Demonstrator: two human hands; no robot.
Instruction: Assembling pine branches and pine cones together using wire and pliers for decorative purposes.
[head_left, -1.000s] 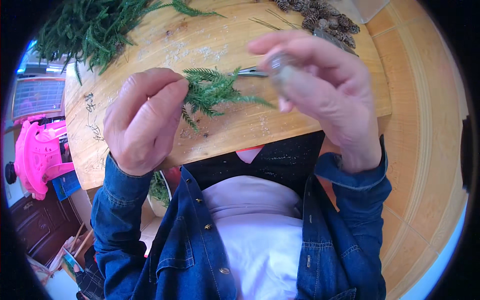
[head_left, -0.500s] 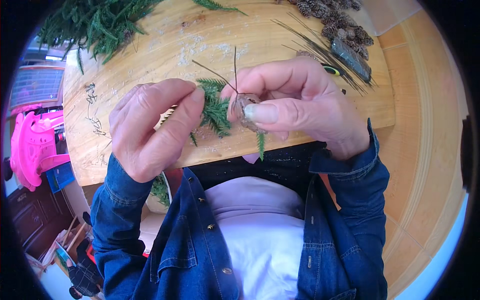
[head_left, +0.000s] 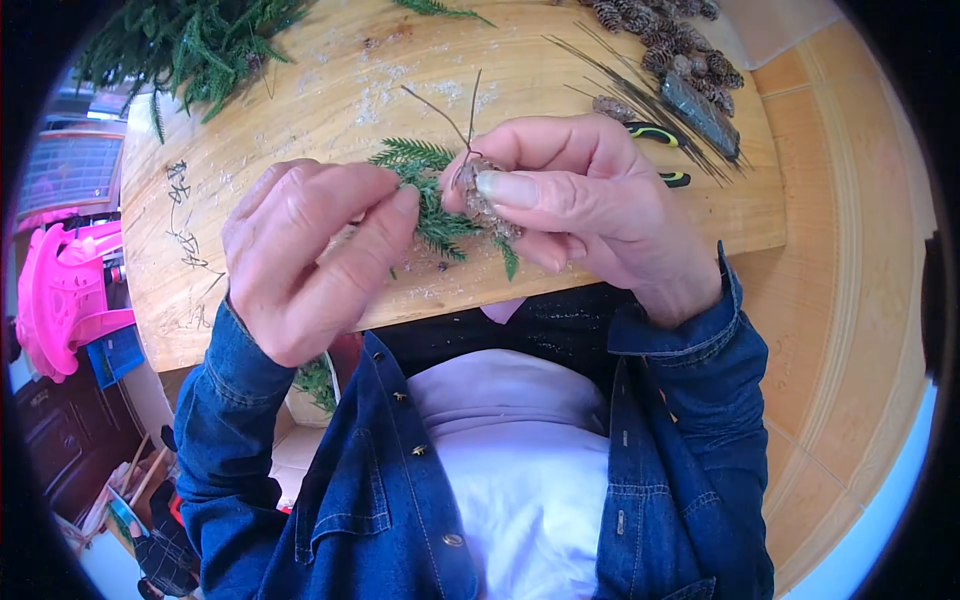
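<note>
My right hand (head_left: 605, 205) pinches a brown pine cone (head_left: 480, 212) between thumb and fingers. Two thin wire ends (head_left: 474, 108) stick up from the cone in a V. Green artificial pine sprigs (head_left: 438, 222) lie between my hands, close against the cone, with one small tip showing below it. My left hand (head_left: 315, 245) is closed in a pinch at the left end of the sprigs; its fingertips hide exactly what part they grip. Both hands are above the front part of the wooden table (head_left: 300, 110).
A pile of green pine branches (head_left: 195, 50) fills the far left. Several pine cones (head_left: 690, 40) sit at the far right beside a dark packet (head_left: 700, 112) and loose thin wires (head_left: 610, 75). A tool with black and yellow handles (head_left: 676, 180) lies behind my right hand. White flecks dot the tabletop.
The cone has tilted and shifted slightly left and up in my right hand, and its wire ends have moved with it. The left hand has come a little closer to it.
</note>
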